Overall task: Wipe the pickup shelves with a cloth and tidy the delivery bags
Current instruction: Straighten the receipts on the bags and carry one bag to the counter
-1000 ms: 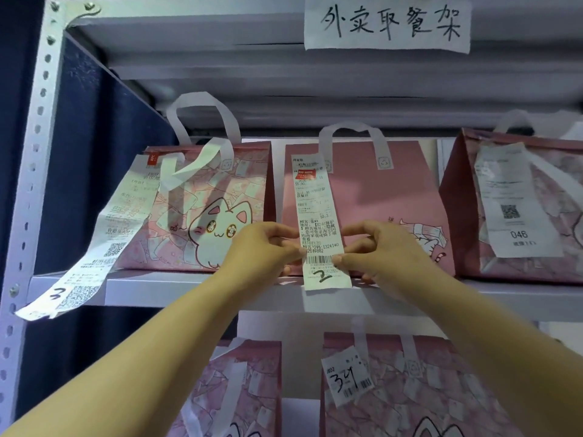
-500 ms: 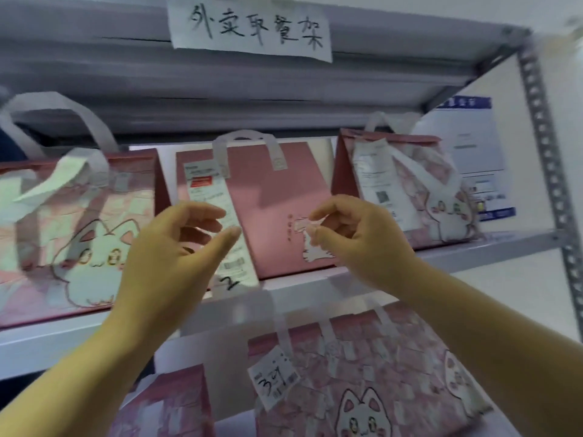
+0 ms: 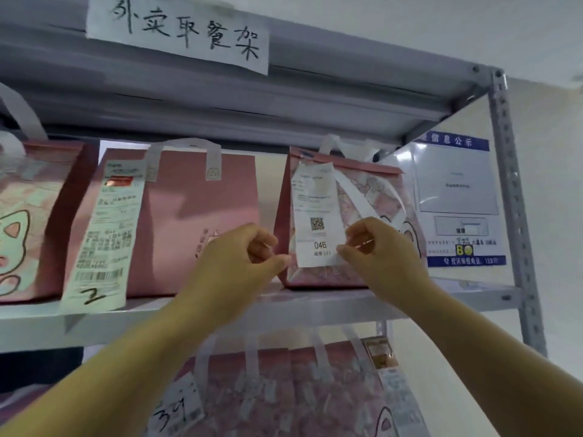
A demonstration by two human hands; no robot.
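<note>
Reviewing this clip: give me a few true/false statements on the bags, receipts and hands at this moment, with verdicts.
1. The right hand pinches the edge of the receipt marked 046. True.
2. The left hand holds a cloth. False: no cloth is visible.
3. The receipt marked 2 hangs past the shelf edge. True.
4. The middle bag lies on its side. False: it stands upright.
5. A handwritten paper sign is stuck above. True.
</note>
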